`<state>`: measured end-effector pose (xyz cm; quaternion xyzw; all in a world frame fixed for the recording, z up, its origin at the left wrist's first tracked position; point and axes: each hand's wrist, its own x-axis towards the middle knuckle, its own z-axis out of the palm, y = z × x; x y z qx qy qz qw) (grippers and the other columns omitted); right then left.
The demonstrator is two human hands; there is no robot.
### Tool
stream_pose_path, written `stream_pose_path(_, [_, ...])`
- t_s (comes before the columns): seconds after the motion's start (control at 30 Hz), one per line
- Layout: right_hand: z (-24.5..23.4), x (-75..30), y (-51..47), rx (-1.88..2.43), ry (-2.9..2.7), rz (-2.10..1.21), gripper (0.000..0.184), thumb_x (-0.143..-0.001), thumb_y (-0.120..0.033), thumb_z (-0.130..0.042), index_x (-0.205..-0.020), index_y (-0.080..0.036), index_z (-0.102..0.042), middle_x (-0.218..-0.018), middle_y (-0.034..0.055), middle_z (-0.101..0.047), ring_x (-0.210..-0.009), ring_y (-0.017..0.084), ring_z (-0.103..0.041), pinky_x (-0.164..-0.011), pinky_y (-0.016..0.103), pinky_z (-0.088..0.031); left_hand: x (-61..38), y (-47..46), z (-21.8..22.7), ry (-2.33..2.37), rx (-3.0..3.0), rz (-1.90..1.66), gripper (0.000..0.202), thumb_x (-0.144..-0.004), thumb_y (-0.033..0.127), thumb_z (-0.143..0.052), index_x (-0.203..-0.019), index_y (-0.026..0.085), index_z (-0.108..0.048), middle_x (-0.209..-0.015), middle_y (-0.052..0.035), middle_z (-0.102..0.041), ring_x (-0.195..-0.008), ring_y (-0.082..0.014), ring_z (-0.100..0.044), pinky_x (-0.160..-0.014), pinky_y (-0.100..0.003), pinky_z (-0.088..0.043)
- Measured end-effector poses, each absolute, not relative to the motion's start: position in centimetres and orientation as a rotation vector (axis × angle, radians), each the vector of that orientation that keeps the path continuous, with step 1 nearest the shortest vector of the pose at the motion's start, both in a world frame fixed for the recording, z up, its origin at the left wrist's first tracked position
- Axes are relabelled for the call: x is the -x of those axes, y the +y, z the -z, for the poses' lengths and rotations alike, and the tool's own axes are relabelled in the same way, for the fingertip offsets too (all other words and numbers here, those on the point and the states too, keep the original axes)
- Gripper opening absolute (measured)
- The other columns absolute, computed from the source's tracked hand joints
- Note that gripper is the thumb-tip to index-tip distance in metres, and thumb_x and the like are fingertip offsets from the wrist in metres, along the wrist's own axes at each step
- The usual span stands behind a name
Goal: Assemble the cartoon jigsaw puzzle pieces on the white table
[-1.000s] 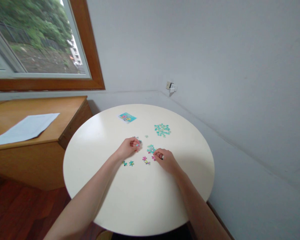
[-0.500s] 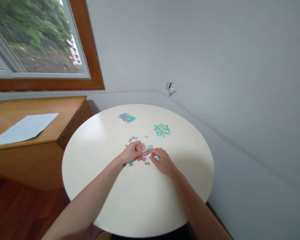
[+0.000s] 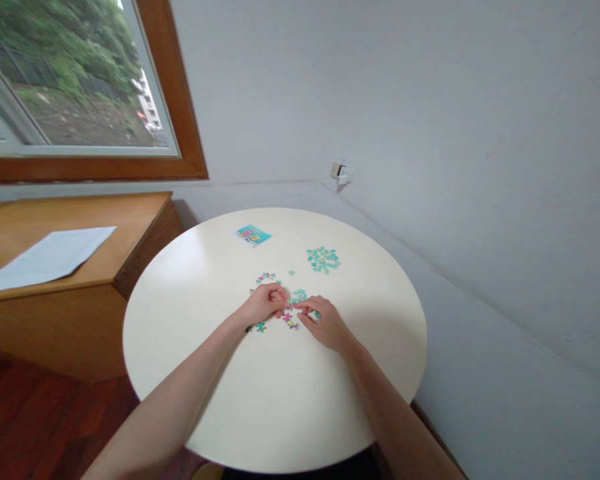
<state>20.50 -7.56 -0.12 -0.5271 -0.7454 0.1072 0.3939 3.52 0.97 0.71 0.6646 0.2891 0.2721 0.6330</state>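
Observation:
Both hands meet near the middle of a round cream table (image 3: 280,413). My left hand (image 3: 265,303) is curled, its fingertips pinched on small jigsaw pieces. My right hand (image 3: 320,320) is also curled, thumb and forefinger pinched at the same spot, touching the left fingertips. Loose pink and teal pieces (image 3: 291,323) lie just under the fingers, with two more (image 3: 257,327) by the left wrist. A small joined patch (image 3: 300,295) shows just beyond the fingertips. What exactly each pinch holds is too small to make out.
A teal heap of pieces (image 3: 323,259) lies farther back right, a few pieces (image 3: 266,276) behind the left hand, and a picture card (image 3: 253,234) near the far edge. A wooden cabinet (image 3: 80,267) with a white sheet (image 3: 45,257) stands left under a window. Walls close in behind and right.
My hands have come together: the left moved right and toward me, the right moved left, and their fingertips now touch over the loose pieces.

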Motion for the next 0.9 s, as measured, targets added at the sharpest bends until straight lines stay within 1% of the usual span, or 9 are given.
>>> stream_pose_path(0.2, [0.12, -20.46, -7.46, 1.374, -1.862, -0.231, 0.015, -0.079, -0.015, -0.056, -0.089, -0.020, -0.064, -0.070, 0.0011, -0.061, -0.069, 0.015, -0.054, -0.068, 0.029, -0.040, -3.66, 0.99, -0.53, 0.682, -1.544, -0.627, 0.034, -0.057, 0.036, -0.075, -0.067, 0.014, -0.052, -0.043, 0.0067, -0.052, -0.038, -0.0050, -0.044, -0.041, -0.017, -0.031])
stream_pose_path(0.33, [0.16, -20.43, -7.40, 1.370, -1.870, -0.206, 0.013, -0.079, -0.016, -0.057, -0.088, -0.021, -0.065, -0.068, 0.0007, -0.060, -0.067, 0.015, -0.053, -0.066, 0.028, -0.040, -3.84, 0.85, -0.53, 0.704, -1.589, -0.648, 0.031, -0.058, 0.035, -0.074, -0.066, 0.014, -0.052, -0.043, 0.0071, -0.050, -0.040, -0.0051, -0.043, -0.043, -0.017, -0.032])
stream_pose_path(0.43, [0.24, -20.45, -7.31, 1.354, -1.856, -0.185, 0.011, -0.079, -0.017, -0.058, -0.087, -0.021, -0.065, -0.068, 0.0008, -0.060, -0.066, 0.014, -0.053, -0.065, 0.027, -0.040, -3.91, 0.65, -0.74, 0.713, -1.622, -0.646, 0.031, -0.059, 0.036, -0.073, -0.064, 0.014, -0.053, -0.045, 0.0062, -0.051, -0.041, -0.0050, -0.043, -0.044, -0.017, -0.032])
stream_pose_path(0.7, [0.13, -20.40, -7.33, 1.332, -1.845, -0.183, 0.008, -0.079, -0.020, -0.060, -0.086, -0.021, -0.065, -0.067, 0.0010, -0.061, -0.065, 0.015, -0.054, -0.065, 0.028, -0.042, -3.95, 0.29, -1.22, 0.694, -1.633, -0.639, 0.035, -0.057, 0.041, -0.075, -0.063, 0.013, -0.053, -0.045, 0.0057, -0.051, -0.042, -0.0049, -0.042, -0.044, -0.017, -0.031])
stream_pose_path(0.9, [0.20, -20.36, -7.28, 1.347, -1.843, -0.168, 0.008, -0.080, -0.024, -0.060, -0.085, -0.021, -0.065, -0.067, 0.0009, -0.061, -0.065, 0.014, -0.054, -0.065, 0.028, -0.042, -4.00, 0.20, -1.37, 0.700, -1.634, -0.632, 0.036, -0.057, 0.041, -0.075, -0.064, 0.013, -0.054, -0.047, 0.0056, -0.051, -0.043, -0.0049, -0.042, -0.045, -0.017, -0.031])
